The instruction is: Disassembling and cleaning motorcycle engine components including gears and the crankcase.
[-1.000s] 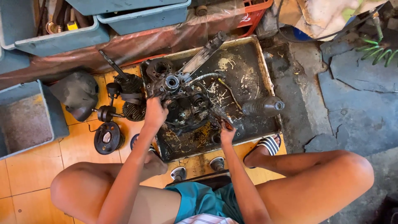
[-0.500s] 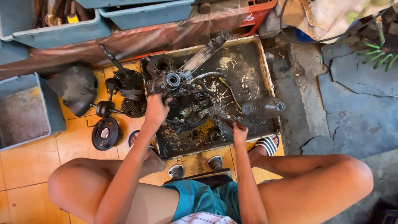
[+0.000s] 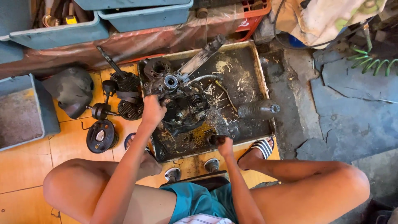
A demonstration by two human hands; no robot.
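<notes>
Tray (image 3: 253,62): wide, grimy metal pan under both hands, set to catch oil and grit.
Engine case (image 3: 178,97): dirty motor block lying in the tray, just ahead of the hands.
Left hand (image 3: 152,111): closed on the engine case's near-left edge, likely steadying it.
Right hand (image 3: 224,144): fist curled round a small dark tool (image 3: 212,138), its kind unclear, at the tray's near rim.
Bottle (image 3: 259,110): on its side, right of the right hand.
Pulley (image 3: 100,136): on the floor tiles, left of the left hand, with other loose parts.
</notes>
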